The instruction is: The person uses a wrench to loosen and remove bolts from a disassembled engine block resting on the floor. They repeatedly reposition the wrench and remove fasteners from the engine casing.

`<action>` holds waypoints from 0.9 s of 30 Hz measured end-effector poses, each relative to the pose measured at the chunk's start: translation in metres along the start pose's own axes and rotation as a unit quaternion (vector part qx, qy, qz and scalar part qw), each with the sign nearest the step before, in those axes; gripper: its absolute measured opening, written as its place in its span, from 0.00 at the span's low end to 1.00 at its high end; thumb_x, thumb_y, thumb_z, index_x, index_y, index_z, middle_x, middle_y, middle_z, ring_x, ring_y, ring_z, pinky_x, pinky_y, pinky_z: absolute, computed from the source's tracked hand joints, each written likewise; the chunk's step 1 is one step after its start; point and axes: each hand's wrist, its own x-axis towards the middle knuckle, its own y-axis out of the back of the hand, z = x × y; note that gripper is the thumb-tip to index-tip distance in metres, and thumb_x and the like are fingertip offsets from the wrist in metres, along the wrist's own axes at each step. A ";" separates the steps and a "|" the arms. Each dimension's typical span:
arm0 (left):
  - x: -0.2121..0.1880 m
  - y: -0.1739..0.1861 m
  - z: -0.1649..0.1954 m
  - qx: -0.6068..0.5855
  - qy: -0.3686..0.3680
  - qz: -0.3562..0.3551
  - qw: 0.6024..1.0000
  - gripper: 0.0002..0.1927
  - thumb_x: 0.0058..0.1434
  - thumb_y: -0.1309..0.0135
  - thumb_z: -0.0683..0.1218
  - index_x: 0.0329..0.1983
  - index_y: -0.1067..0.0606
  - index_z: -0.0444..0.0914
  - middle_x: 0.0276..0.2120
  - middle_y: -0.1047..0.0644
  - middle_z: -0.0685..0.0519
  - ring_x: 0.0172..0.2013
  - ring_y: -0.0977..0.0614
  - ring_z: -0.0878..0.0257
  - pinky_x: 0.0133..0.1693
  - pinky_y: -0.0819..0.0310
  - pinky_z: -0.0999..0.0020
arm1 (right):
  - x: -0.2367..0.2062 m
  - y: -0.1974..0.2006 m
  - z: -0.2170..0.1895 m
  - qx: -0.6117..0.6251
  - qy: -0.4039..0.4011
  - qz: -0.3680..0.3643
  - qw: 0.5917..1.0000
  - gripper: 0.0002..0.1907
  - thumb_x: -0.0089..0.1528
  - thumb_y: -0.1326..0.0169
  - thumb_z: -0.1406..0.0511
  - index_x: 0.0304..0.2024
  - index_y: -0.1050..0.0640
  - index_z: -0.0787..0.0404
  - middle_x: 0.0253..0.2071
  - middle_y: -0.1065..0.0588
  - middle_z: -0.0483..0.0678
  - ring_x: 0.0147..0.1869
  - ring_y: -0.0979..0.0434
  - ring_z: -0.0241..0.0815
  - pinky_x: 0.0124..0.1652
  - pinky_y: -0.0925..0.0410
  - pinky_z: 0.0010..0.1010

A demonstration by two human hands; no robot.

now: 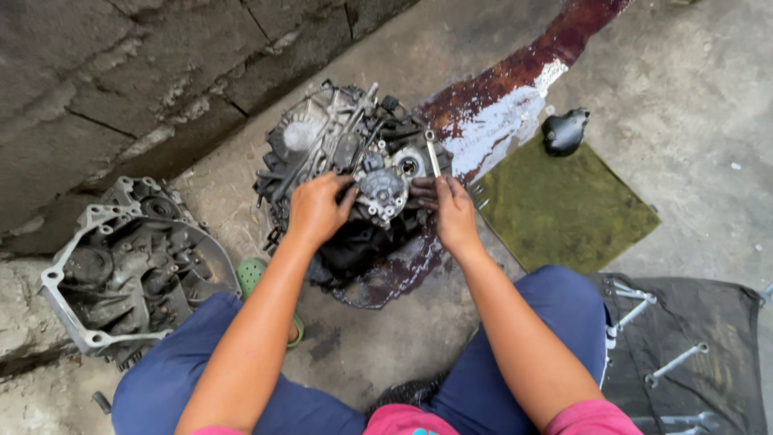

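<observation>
Greasy gearbox (346,153), left hand (318,208) clasping its side, right hand (452,213) closed on wrench (432,155), fingertips hidden.

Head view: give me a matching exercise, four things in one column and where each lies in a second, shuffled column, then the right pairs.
Things:
1. olive-green mat
2. separate bell-shaped housing
3. loose spanners
4. small black cap

Places:
A. against the stone wall, beside the person's left leg
B. on the far edge of the mat
C. on the concrete floor, just past the right knee
D. spread on the dark cloth by the right leg

Pairs: 1-C, 2-A, 3-D, 4-B

Both hands, left hand and right hand, rest on the oily gearbox in the middle.
</observation>
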 end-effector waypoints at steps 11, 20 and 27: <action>0.003 -0.001 0.000 -0.027 -0.019 0.013 0.999 0.14 0.59 0.40 0.48 0.44 0.20 0.35 0.39 0.18 0.45 0.39 0.17 0.46 0.41 0.23 0.55 | 0.024 -0.005 0.005 0.013 -0.010 0.004 1.000 0.19 0.74 0.61 0.58 0.46 0.26 0.67 0.48 0.20 0.54 0.50 0.18 0.44 0.49 0.26 0.33; 0.007 0.003 -0.005 -0.016 -0.024 0.010 1.000 0.17 0.56 0.39 0.49 0.45 0.20 0.34 0.39 0.18 0.43 0.39 0.17 0.46 0.41 0.23 0.55 | 0.032 -0.007 0.013 0.014 -0.003 -0.014 1.000 0.19 0.74 0.60 0.58 0.46 0.26 0.68 0.47 0.20 0.56 0.48 0.20 0.43 0.48 0.27 0.33; 0.008 0.009 -0.003 0.020 0.070 -0.056 0.996 0.15 0.61 0.37 0.55 0.37 0.18 0.38 0.31 0.18 0.46 0.36 0.16 0.47 0.39 0.23 0.54 | 0.032 -0.007 0.011 0.009 0.000 -0.018 1.000 0.20 0.74 0.60 0.58 0.47 0.25 0.68 0.47 0.21 0.55 0.47 0.20 0.42 0.48 0.27 0.33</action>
